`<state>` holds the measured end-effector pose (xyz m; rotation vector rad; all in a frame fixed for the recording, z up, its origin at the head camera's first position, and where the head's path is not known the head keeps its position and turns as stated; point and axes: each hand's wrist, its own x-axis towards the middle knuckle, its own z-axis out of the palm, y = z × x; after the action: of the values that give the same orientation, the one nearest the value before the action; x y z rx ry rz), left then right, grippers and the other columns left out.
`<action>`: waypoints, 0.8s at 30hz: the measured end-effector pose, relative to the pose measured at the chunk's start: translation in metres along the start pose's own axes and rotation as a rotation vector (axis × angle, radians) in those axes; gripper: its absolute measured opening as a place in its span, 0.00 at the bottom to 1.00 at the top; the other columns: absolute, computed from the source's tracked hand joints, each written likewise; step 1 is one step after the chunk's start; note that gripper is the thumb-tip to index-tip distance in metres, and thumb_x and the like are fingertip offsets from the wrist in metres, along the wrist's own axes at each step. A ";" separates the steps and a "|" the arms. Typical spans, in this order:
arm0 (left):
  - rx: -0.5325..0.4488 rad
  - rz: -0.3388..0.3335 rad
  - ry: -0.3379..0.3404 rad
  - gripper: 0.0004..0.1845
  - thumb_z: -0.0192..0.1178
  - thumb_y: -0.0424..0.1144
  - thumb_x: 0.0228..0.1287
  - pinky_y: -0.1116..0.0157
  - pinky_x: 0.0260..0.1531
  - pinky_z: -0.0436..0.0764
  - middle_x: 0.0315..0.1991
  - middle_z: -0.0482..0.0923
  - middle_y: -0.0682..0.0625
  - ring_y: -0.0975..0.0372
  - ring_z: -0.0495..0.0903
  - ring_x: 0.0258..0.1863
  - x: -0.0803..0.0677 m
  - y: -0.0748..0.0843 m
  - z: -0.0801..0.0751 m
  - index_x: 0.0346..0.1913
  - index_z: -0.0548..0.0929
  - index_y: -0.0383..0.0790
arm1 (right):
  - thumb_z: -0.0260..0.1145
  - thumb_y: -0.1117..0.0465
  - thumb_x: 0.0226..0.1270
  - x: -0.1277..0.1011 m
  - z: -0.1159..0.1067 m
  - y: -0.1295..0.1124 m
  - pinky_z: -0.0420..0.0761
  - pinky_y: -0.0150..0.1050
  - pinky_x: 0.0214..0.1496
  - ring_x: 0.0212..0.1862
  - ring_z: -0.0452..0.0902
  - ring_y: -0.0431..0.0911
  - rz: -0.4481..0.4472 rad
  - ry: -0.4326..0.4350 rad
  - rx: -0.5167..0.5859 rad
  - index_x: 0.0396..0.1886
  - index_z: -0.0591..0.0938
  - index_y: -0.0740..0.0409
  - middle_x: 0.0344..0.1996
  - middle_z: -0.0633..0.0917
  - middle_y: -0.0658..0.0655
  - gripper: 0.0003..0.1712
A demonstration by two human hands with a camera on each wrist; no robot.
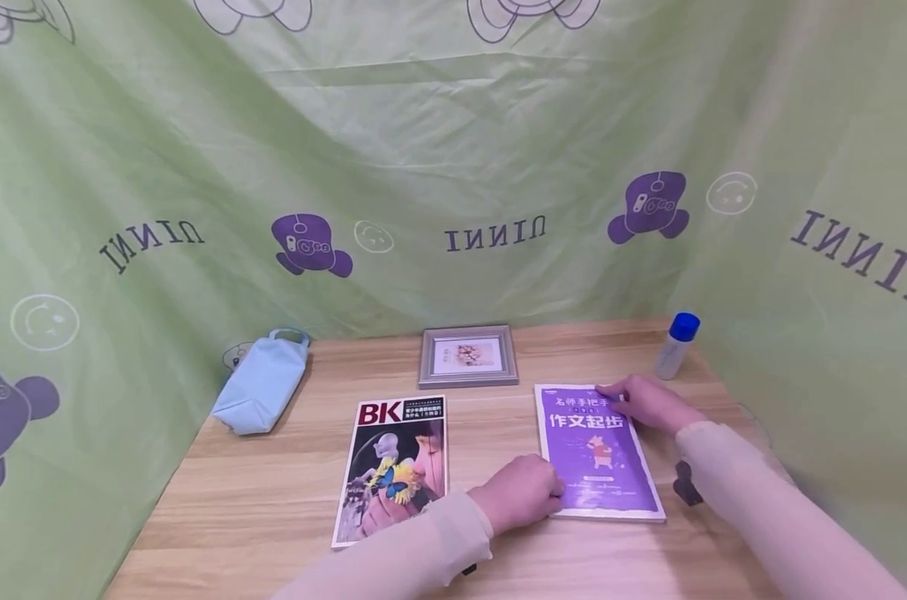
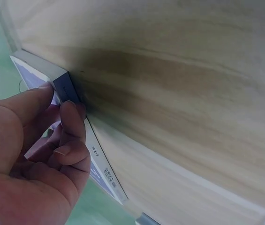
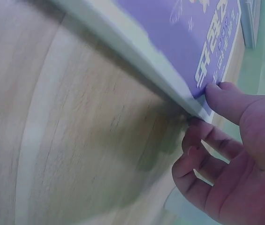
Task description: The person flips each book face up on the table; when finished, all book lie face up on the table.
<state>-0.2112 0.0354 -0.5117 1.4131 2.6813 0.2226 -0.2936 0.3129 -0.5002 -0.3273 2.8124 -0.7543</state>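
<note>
A purple-covered book (image 1: 599,458) with large white Chinese lettering and a small animal figure lies face up on the wooden table (image 1: 273,492), right of centre. My left hand (image 1: 521,493) pinches its left side near the lower corner; in the left wrist view, thumb and fingertips meet at the spine (image 2: 64,86). At the upper right corner my right hand (image 1: 648,404) holds the book, its thumb on the cover (image 3: 170,33) and fingers under the page edge. A BK magazine (image 1: 389,475) lies to the left, partly hidden by my left sleeve.
Behind the books a grey picture frame (image 1: 467,357) lies flat near the table's back edge. A light blue pouch (image 1: 262,387) rests at the far left. At the back right stands a clear bottle with a blue cap (image 1: 676,346). Green printed cloth (image 1: 423,167) hangs around the table.
</note>
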 end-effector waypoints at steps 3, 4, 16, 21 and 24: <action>0.009 -0.007 -0.010 0.21 0.69 0.42 0.71 0.78 0.25 0.68 0.16 0.70 0.62 0.71 0.66 0.19 0.001 0.004 -0.001 0.18 0.79 0.50 | 0.68 0.66 0.72 0.002 0.001 -0.004 0.81 0.52 0.49 0.36 0.78 0.47 0.001 0.015 -0.002 0.65 0.81 0.64 0.52 0.85 0.73 0.23; 0.010 -0.009 -0.013 0.21 0.69 0.42 0.71 0.78 0.25 0.68 0.16 0.70 0.62 0.71 0.67 0.19 0.002 0.004 -0.001 0.18 0.78 0.50 | 0.68 0.67 0.72 0.003 0.002 -0.005 0.81 0.53 0.50 0.37 0.79 0.47 -0.003 0.019 0.001 0.65 0.81 0.65 0.53 0.85 0.74 0.23; -0.010 -0.040 -0.004 0.05 0.70 0.44 0.69 0.77 0.33 0.74 0.29 0.85 0.63 0.72 0.74 0.25 0.007 0.003 0.009 0.36 0.93 0.50 | 0.63 0.68 0.76 0.007 0.013 -0.002 0.78 0.63 0.59 0.53 0.81 0.63 0.024 0.060 -0.028 0.66 0.81 0.65 0.57 0.81 0.77 0.21; -0.048 -0.102 -0.012 0.11 0.70 0.45 0.69 0.74 0.42 0.80 0.45 0.89 0.61 0.71 0.84 0.36 0.005 0.000 0.008 0.52 0.92 0.55 | 0.62 0.70 0.72 0.005 0.023 -0.001 0.75 0.68 0.60 0.55 0.78 0.69 0.048 0.110 -0.043 0.67 0.80 0.62 0.54 0.79 0.79 0.25; -0.087 -0.105 -0.017 0.14 0.68 0.44 0.71 0.74 0.42 0.79 0.48 0.89 0.60 0.71 0.83 0.37 0.002 -0.004 0.007 0.57 0.90 0.53 | 0.63 0.69 0.71 -0.001 0.028 0.000 0.78 0.67 0.56 0.49 0.79 0.66 0.033 0.130 -0.091 0.66 0.81 0.63 0.49 0.81 0.75 0.24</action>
<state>-0.2145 0.0359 -0.5195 1.2401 2.6871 0.3123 -0.2860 0.3005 -0.5236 -0.2545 2.9728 -0.6639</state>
